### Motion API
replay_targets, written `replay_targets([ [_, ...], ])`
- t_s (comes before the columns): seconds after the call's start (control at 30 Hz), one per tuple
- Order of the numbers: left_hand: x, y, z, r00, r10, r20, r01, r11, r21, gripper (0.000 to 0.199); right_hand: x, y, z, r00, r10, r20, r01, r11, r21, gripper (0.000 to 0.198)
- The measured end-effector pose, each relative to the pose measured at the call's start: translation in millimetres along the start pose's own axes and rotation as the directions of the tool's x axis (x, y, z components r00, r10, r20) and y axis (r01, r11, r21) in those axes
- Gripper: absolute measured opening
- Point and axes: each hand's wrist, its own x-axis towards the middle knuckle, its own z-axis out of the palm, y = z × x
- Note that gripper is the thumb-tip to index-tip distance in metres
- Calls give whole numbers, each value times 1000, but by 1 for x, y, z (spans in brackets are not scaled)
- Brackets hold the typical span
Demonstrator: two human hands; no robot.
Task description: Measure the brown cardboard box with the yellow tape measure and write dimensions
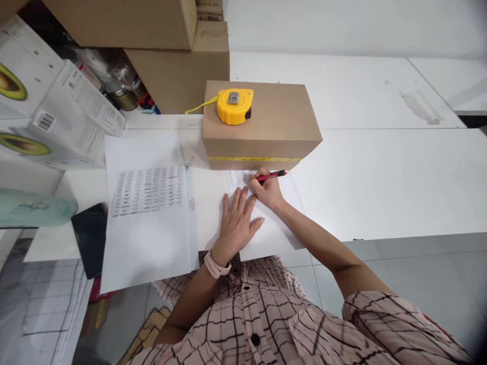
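My right hand [267, 190] is closed around a red and black pen [272, 176], its tip hidden by my fingers over a white paper sheet [277, 228]. Part of a printed or written table shows at the top of that sheet. Flat on the sheet's left side lies my left hand [238, 219], fingers spread, a pale pink band on the wrist. Just beyond both hands sits a brown cardboard box [274, 114] with yellow tape along its near side. On top of the box rests a yellow tape measure [233, 107] with a yellow strap.
To the left, another sheet [148, 248] with a dense table lies on the white table [380, 187]. Beside it are a dark phone-like slab [90, 238] and a pale green bottle [36, 208]. White avocado-printed boxes [72, 116] and larger cartons [182, 76] stand behind.
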Motion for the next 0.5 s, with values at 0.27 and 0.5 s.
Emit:
replay_targets([
  [0.27,0,0,0,1000,3,-5,-3,1000,0,64,1,2,0,1000,-21,17,21,1000,-5,19],
  [0.5,0,0,-1,1000,-3,3,3,1000,2,64,2,2,-1,1000,-17,13,17,1000,11,15],
])
